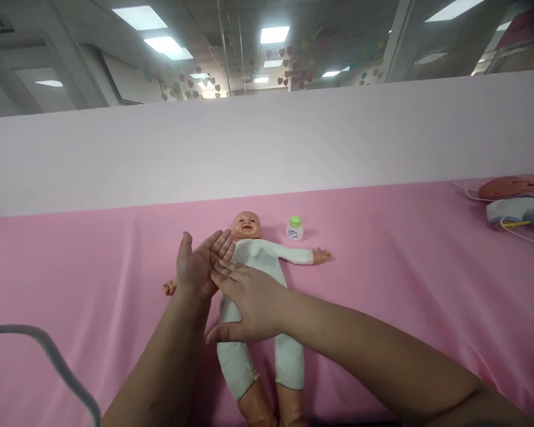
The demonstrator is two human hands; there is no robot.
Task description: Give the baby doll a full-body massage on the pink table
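Observation:
A baby doll (pixel 260 254) in a white suit lies on its back, arms spread, with its feet toward me. Above its chest, my left hand (pixel 202 264) is turned palm up, fingers stretched out and thumb apart. My right hand (pixel 251 299) is palm down with its fingertips on the left palm, thumb pointing left over the doll's hip. Nothing shows between the two hands. Just right of the doll's head stands a small clear bottle (pixel 295 230) with a green cap. Part of the doll's trunk and one arm are hidden behind my hands.
A pink sheet (pixel 382 249) covers the surface up to a white wall panel (pixel 267 148). Another doll (pixel 511 201) with white cords lies at the far right. A grey tube (pixel 56 356) curves in at the lower left. Windows with heart stickers rise behind.

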